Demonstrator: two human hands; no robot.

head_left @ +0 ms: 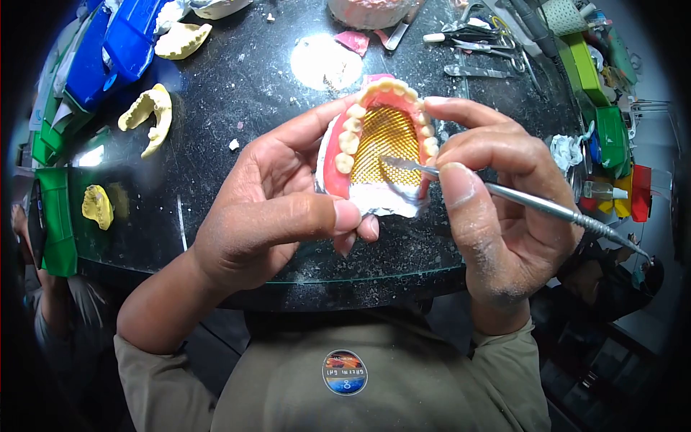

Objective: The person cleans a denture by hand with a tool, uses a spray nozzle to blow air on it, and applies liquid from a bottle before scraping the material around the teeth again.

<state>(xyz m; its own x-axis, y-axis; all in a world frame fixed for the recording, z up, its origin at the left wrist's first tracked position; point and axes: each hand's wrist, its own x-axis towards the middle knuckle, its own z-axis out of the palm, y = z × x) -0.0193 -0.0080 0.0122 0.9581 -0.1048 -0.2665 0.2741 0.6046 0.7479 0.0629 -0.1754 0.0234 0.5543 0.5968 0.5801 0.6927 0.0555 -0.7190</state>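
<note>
My left hand (263,205) is closed around a denture model (336,178), its thumb along the lower left edge and fingers underneath. The model has pink wax gums, a horseshoe of cream teeth and a white plaster base. A gold mesh plate (385,137) covers its palate. In my right hand (507,194) a metal wax carver (551,207) is pinched between thumb and fingers. Its flat blade tip overlaps the lower part of the mesh. My right index finger reaches to the teeth at the model's upper right.
Yellow plaster casts (160,115) lie on the dark glass-topped table (230,79) to the left, near blue and green bins (57,216). Scissors (486,47) and other metal tools are at the back right. Pink wax scraps (353,42) sit behind the model. Other people appear at both sides.
</note>
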